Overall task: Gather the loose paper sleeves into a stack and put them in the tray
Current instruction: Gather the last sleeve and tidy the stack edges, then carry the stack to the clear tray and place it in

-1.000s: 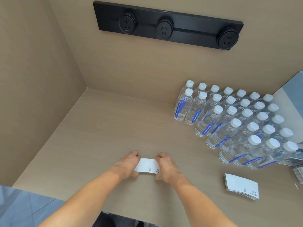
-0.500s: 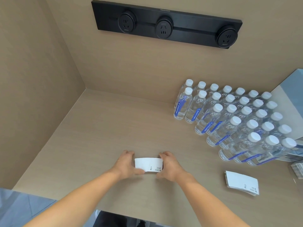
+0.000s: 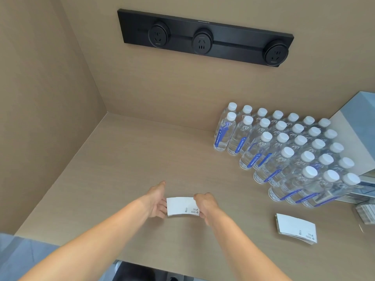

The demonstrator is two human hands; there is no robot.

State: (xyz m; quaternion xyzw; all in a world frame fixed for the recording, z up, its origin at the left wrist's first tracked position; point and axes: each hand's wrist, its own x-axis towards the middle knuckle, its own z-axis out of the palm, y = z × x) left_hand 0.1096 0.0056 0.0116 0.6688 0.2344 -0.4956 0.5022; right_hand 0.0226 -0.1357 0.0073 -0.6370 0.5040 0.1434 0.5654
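Squaring a small stack of white paper sleeves between left hand and right hand, each grip pinching an end; second white sleeve pile remains ungathered, tray placement pending.

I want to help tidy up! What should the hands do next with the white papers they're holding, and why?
Probably carry the held sleeves rightward and set them on the other stack. The left hand and right hand pinch them at both ends, edges looking squared, while that second pile lies apart on the counter. The tray isn't clearly visible.
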